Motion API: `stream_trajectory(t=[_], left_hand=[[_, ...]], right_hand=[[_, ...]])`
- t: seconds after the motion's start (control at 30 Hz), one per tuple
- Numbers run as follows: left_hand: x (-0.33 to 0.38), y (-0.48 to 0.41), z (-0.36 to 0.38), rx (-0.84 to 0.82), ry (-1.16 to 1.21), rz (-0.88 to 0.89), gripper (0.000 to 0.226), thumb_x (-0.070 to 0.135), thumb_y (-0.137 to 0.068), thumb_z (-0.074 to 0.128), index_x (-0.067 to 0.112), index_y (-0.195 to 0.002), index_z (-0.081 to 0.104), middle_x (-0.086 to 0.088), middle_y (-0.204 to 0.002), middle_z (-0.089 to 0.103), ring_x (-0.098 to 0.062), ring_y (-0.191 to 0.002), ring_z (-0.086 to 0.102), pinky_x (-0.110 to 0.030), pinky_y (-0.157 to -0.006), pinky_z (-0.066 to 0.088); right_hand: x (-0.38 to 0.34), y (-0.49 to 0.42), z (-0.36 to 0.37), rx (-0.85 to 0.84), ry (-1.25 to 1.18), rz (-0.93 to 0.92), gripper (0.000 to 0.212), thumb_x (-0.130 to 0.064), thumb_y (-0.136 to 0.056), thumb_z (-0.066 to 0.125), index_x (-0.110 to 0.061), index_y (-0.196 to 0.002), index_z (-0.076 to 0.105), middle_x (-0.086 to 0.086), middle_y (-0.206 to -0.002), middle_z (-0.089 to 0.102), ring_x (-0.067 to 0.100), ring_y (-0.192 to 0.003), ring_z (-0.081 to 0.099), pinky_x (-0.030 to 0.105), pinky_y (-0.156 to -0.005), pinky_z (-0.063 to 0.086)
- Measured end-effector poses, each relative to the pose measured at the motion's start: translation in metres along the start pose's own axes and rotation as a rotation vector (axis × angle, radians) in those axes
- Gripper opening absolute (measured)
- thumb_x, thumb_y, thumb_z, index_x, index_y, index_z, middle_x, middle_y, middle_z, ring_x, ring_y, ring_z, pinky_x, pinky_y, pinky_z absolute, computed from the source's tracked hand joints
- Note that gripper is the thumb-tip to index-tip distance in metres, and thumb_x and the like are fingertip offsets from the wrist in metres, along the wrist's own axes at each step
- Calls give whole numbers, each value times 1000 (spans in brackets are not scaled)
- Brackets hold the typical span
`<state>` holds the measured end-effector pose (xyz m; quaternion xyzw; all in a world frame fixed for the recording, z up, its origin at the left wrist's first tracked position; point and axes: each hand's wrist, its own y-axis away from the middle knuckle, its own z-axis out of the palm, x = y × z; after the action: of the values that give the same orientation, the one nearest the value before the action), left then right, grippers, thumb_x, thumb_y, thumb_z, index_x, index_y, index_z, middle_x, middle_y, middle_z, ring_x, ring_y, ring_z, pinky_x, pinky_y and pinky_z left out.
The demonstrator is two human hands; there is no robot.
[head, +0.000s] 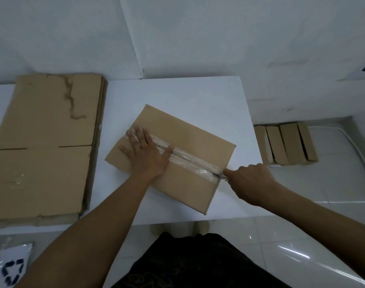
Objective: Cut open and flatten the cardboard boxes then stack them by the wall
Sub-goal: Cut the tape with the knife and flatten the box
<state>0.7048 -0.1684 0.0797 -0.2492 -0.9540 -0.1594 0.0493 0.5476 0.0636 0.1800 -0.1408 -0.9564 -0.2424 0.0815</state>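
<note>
Two hands at taped box (198, 138), left hand (145, 151) pressing flat-fingered on its top, right hand (250, 181) curled round thin blade (225, 177) at its tape seam (190, 161) end.

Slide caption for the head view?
Left hand presses on box; right hand grips a tool at its tape seam.

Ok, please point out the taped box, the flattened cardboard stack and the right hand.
taped box (190, 138): head view, bare top flap.
flattened cardboard stack (44, 113): head view, top sheet's middle.
right hand (252, 181): head view, its back.
</note>
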Motion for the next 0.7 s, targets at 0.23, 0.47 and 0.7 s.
stream_trajectory(t=[0.23,0.47,0.7], left_hand=[[3,3,-9,-32,-32,-15,112,87,-83,14,6,-156,-14,-15,-163,-20,-38,-148,-24,-75,-110,-4],[3,5,-12,-64,-29,-134,102,77,-91,20,6,-156,-13,-16,-164,-19,-37,-149,-21,-74,-112,-2],[94,5,-27,-29,41,301,78,35,-96,53,11,-158,11,-8,-167,-6,-33,-152,-14,-66,-116,1]], right_hand=[[12,21,22,30,-76,19,21,-33,-107,32,-27,-124,42,-1,-74,56,22,-56,49,25,-48,23],[23,54,70,15,-265,232,16,-39,-108,29,-26,-107,37,-5,-72,50,13,-47,40,27,-47,30],[5,44,90,-36,-1540,582,26,-35,-104,45,-13,-95,58,10,-77,71,22,-62,69,32,-56,56]])
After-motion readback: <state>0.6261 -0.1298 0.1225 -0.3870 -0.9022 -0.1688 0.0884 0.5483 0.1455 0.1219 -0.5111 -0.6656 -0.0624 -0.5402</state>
